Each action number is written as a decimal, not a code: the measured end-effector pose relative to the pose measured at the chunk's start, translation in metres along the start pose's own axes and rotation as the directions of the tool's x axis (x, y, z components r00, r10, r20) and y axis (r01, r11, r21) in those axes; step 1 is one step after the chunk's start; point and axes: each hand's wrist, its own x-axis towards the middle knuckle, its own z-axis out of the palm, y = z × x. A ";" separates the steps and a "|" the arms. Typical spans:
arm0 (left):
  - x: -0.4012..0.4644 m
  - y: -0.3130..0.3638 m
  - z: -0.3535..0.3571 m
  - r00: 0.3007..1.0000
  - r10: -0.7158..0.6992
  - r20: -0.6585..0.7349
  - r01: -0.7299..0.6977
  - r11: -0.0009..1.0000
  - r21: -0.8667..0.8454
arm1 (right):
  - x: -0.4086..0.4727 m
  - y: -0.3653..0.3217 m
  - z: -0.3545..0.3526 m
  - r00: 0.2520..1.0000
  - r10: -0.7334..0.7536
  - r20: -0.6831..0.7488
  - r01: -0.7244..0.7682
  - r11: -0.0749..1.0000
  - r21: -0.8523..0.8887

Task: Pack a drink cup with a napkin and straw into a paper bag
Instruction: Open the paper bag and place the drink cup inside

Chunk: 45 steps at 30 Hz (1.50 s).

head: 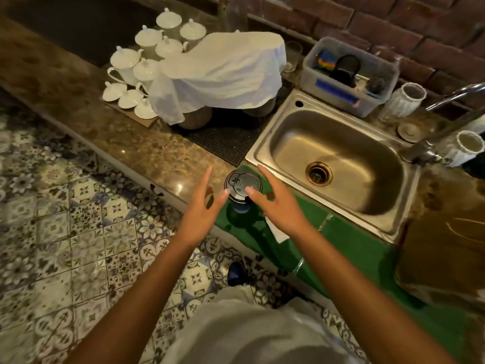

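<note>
The drink cup [241, 189] stands upright on a green mat [349, 248] at the front edge of the counter, capped with a black lid [243, 183]. It sits directly between the two hands, slightly beyond the palms and level with the fingertips.

The left hand [203, 210] is spread wide open beside the cup's left side, fingers extended and apart, thumb tip close to the lid's rim; whether it actually touches the rim cannot be told. It holds nothing. The right hand [278, 203] is likewise spread open, palm down, to the right of the cup, its thumb tip lying over the near right part of the lid. It grips nothing either.

Just under the right wrist, a white napkin [277, 233] lies flat on the green mat, partly hidden by the hand. Further to the right of the right forearm, a brown paper bag [443, 256] lies on the counter.

Beyond the right hand is a steel sink [338, 164] with a tap [446, 122] at its far right. Beyond the left hand, a black rubber mat [225, 139] carries items draped with a white cloth [225, 72], with white porcelain teapots [147, 67] clustered to the left of it. A grey plastic bin [346, 77] sits behind the sink against the brick wall [393, 24].
</note>
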 end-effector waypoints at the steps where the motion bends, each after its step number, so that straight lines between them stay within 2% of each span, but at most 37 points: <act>1: 0.002 -0.003 0.002 1.000 -0.008 0.015 0.009 1.000 -0.014 | 0.002 0.003 0.002 1.000 -0.002 0.006 0.002 1.000 -0.010; 6: 0.018 -0.014 0.004 0.994 -0.028 0.107 0.038 0.995 -0.091 | 0.010 0.012 0.010 0.999 0.036 0.026 -0.035 0.999 -0.014; 10: 0.030 -0.014 0.004 0.989 -0.003 0.148 0.019 0.994 -0.109 | 0.015 0.013 0.011 0.992 0.118 0.047 -0.123 0.984 0.128; 14: 0.039 -0.009 0.004 0.972 0.003 0.235 0.025 0.993 -0.115 | 0.020 0.011 0.011 0.992 0.117 0.050 -0.125 0.964 0.236; 19: 0.047 -0.002 0.013 0.959 0.055 0.277 -0.042 0.998 -0.053 | 0.022 0.015 0.000 0.993 0.117 0.012 -0.115 0.938 0.328; 29: 0.050 0.055 0.040 0.922 0.262 0.285 -0.238 0.964 -0.115 | -0.012 -0.023 -0.062 0.990 0.054 -0.131 -0.002 0.929 0.371; 34: 0.040 0.113 0.063 0.862 0.414 0.295 -0.379 0.910 -0.170 | -0.050 -0.044 -0.111 0.973 -0.025 -0.230 0.105 0.933 0.343; 40: 0.005 0.170 0.110 0.745 0.585 0.321 -0.515 0.810 -0.280 | -0.110 -0.049 -0.165 0.878 -0.174 -0.447 0.234 0.969 0.081; 45: -0.023 0.201 0.167 0.675 0.673 0.302 -0.576 0.737 -0.354 | -0.155 -0.033 -0.203 0.806 -0.227 -0.547 0.335 0.936 0.106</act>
